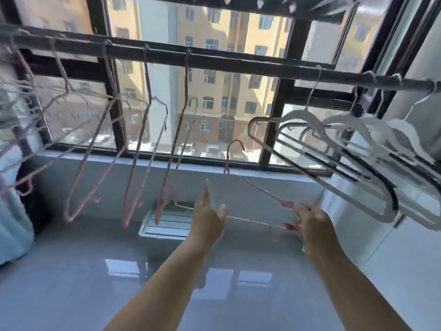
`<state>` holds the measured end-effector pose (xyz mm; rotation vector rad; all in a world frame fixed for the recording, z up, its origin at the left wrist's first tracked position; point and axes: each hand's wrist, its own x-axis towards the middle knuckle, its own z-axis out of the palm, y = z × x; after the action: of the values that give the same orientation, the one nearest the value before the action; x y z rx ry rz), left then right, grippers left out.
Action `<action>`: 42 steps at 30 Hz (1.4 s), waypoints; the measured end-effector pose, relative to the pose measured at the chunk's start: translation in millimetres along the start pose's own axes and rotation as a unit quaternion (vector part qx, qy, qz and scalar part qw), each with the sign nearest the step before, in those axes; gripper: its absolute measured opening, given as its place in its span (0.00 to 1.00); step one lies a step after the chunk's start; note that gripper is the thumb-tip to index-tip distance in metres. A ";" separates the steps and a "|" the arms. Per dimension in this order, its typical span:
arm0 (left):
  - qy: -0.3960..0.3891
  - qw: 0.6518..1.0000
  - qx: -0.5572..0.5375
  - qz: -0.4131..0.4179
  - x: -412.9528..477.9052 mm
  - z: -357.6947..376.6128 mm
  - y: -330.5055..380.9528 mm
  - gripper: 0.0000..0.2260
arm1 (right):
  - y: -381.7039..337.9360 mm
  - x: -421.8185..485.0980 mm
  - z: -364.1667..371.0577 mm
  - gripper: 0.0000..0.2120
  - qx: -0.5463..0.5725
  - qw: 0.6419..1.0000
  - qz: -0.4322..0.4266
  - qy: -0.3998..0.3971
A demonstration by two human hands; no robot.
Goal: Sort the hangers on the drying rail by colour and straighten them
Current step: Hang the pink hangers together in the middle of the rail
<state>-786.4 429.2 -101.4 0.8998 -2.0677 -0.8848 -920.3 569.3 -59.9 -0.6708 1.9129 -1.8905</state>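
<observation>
1. The drying rail [238, 62] is seen running across the window [214, 103], from upper left to right.
2. Pink hangers [125, 217] are hung along the rail's left and middle parts; several are tilted and unevenly spaced.
3. White hangers [334, 184] are bunched at the rail's right end and are swung at an angle.
4. One held pink hanger [255, 221] is off the rail, below it and between the two groups, its hook raised towards the window.
5. The right hand [312, 223] is closed round that hanger's right corner.
6. The left hand [207, 218] is released, its fingers straight, at the hanger's left end; contact cannot be told because of blur.
7. A glossy tiled floor [95, 283] is seen beneath.
</observation>
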 end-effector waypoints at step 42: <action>-0.078 0.985 -0.139 -0.064 -111.0 -31.0 -5.2 0.09 | 32.3 -113.0 60.4 0.15 -0.042 0.958 0.014 -0.283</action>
<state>-703.4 505.5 -125.5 0.8395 -1.9678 -1.3129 -795.8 583.6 -101.9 -1.0675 1.6163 -1.3983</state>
